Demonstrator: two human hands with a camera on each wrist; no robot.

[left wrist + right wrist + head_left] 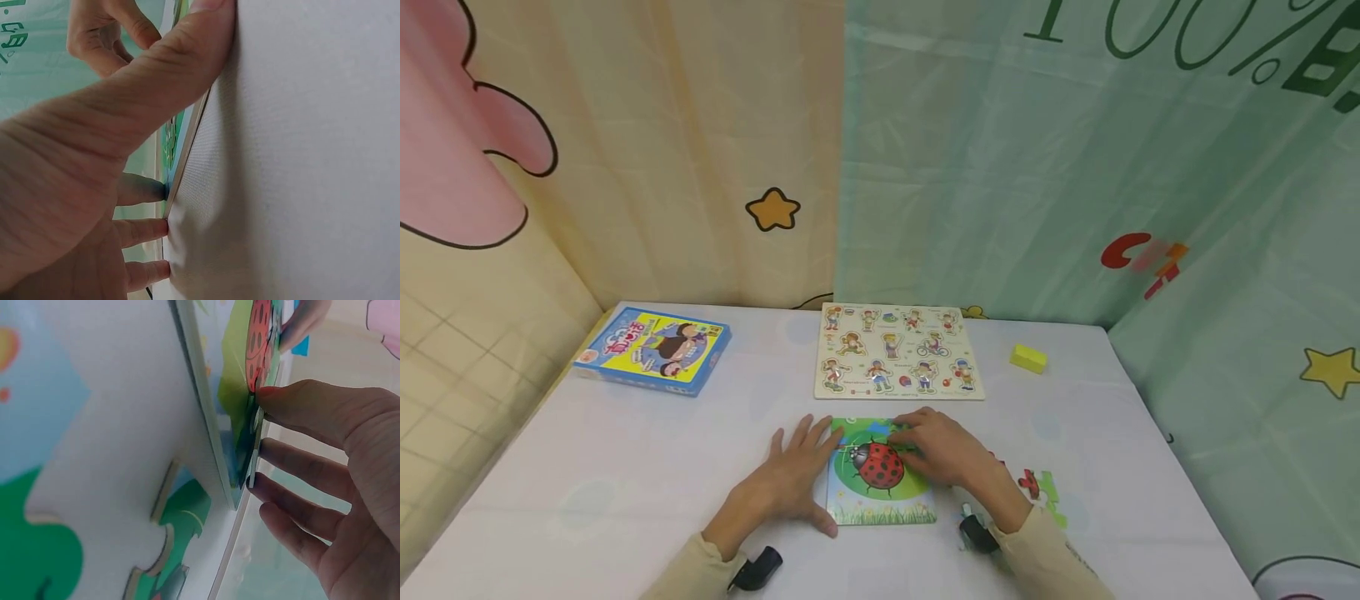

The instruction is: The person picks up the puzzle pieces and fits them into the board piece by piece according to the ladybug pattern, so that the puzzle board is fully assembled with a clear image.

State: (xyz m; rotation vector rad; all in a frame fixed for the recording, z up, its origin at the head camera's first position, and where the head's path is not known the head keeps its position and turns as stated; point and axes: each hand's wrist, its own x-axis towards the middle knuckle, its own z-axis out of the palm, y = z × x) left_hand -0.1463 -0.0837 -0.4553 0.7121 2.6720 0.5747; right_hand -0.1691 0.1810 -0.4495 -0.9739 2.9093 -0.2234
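A square ladybug puzzle board (880,512) lies on the white table. The left hand (790,479) rests spread along its left edge, thumb at the lower corner and fingertips at the upper left. Over the board's upper right, the right hand (943,447) pinches a thin puzzle piece (253,464), seen edge-on in the right wrist view between thumb and fingers. Loose green pieces (187,515) lie beside the board. Others, red (1029,483) and green (1049,493), lie right of the right forearm, which partly hides that area.
Behind the board lies a cream puzzle board with figures (871,347). A yellow block (1028,358) sits at the back right, a blue and yellow box (652,350) at the back left. Curtains (955,167) hang behind the table (625,500).
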